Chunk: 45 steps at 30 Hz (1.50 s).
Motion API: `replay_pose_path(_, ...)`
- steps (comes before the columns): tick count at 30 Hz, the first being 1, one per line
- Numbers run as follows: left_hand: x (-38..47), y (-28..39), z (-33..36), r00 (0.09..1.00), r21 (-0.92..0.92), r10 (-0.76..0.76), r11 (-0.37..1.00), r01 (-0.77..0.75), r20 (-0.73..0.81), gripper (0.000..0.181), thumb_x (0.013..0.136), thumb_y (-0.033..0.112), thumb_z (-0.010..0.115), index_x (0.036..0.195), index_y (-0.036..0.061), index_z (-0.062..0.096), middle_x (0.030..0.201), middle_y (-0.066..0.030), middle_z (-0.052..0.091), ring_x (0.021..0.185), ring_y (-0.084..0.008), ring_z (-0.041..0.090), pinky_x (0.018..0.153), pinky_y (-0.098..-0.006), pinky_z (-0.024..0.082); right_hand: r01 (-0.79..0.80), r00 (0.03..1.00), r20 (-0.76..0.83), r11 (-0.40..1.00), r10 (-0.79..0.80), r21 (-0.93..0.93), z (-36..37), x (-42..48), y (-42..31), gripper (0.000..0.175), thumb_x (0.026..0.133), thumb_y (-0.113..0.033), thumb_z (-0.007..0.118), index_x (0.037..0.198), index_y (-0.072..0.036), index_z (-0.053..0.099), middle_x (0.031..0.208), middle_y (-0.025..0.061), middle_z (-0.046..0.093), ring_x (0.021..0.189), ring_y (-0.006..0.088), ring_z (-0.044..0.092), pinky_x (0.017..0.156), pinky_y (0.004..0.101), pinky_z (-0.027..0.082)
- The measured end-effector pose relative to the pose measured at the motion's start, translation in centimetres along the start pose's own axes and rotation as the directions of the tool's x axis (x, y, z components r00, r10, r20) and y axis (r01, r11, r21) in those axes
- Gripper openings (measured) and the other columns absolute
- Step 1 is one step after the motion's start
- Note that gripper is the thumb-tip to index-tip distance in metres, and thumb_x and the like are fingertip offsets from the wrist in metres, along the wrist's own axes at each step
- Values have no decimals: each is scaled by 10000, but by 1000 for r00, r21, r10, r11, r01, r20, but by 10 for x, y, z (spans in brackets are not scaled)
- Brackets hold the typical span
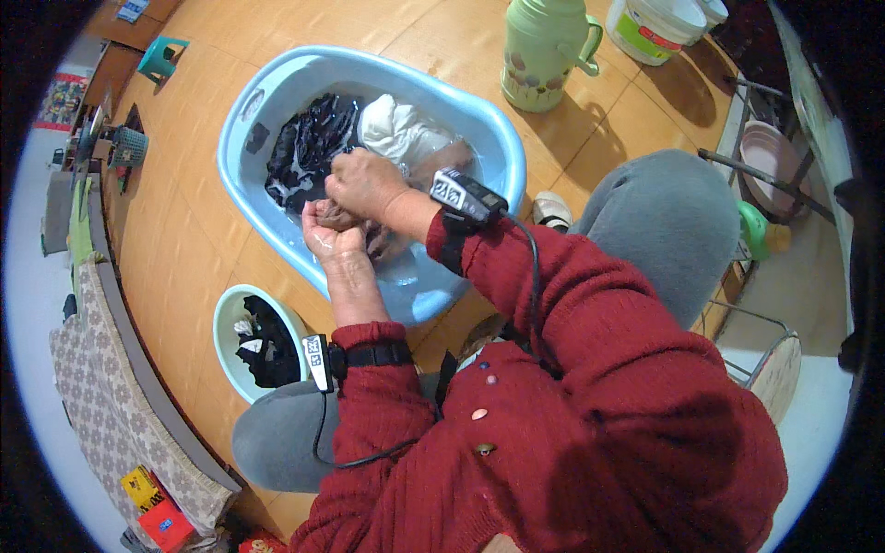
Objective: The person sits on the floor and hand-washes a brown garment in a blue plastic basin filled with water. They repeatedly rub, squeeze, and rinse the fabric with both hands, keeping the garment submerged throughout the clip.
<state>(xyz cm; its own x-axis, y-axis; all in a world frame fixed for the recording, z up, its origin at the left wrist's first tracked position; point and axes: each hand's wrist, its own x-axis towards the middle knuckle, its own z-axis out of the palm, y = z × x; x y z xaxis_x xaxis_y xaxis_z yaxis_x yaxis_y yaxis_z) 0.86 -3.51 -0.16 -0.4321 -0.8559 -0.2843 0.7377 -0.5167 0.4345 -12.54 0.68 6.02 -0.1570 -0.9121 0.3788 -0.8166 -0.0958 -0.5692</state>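
My left hand [332, 233] is palm up, gripping a wet brown cloth [337, 216] over a light blue plastic tub [513, 148]. From above, my right hand [366, 178] is closed on the same cloth, with its fingers turned down and partly hidden. More brownish fabric trails into the water below my right wrist. Beyond my hands, a soaked black garment [308, 145] lies in the tub on the left, with some suds on it. A bunched white cloth [401, 128] sits beside it on the right.
A pale green basin [222, 345] with black and white clothing stands by my left knee. Past the tub's right end are a green thermos flask [536, 69] and white buckets [653, 31]. A teal stool [159, 59] is far left. Tiled floor [187, 207] surrounds the tub.
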Motion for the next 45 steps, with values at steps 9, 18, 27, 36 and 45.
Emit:
replay_pose_path(9,-28,-8,38,961,-10,245,969,-246,128,320,879,371,361,784,120,535,798,-86,594,812,-253,581,771,-402,465,199,979,-93,950,-181,241,-10,-35,-70,286,749,-323,573,808,-65,681,803,162,624,741,369,594,718,433,505)
replay_pose_path(18,-3,-9,39,946,82,174,984,-157,-275,207,837,222,478,660,115,467,684,-48,546,665,-204,544,658,-359,478,-391,915,214,879,341,271,-4,6,17,268,803,-265,530,902,-55,664,983,198,612,891,331,606,790,416,494)
replay_pose_path(27,4,8,7,1000,120,-17,993,19,-22,240,847,289,436,865,109,593,917,-78,631,887,-259,592,834,-425,455,238,968,-52,961,-247,-140,-12,-29,-52,176,769,-285,553,725,-134,633,798,69,611,745,266,582,714,382,486)
replay_pose_path(36,13,16,-5,940,183,69,983,-7,-334,326,837,325,415,959,72,579,1050,-136,602,1005,-292,557,903,-475,428,14,989,133,953,-57,303,-3,-21,-27,275,763,-297,543,858,-64,654,898,163,603,906,306,581,730,435,506)
replay_pose_path(45,-6,-19,29,955,103,36,995,-6,-293,174,805,247,500,779,81,546,817,-74,613,817,-237,591,790,-394,470,16,999,40,997,-13,-79,0,-11,5,208,766,-235,539,823,-77,662,749,154,594,795,298,590,727,406,490)
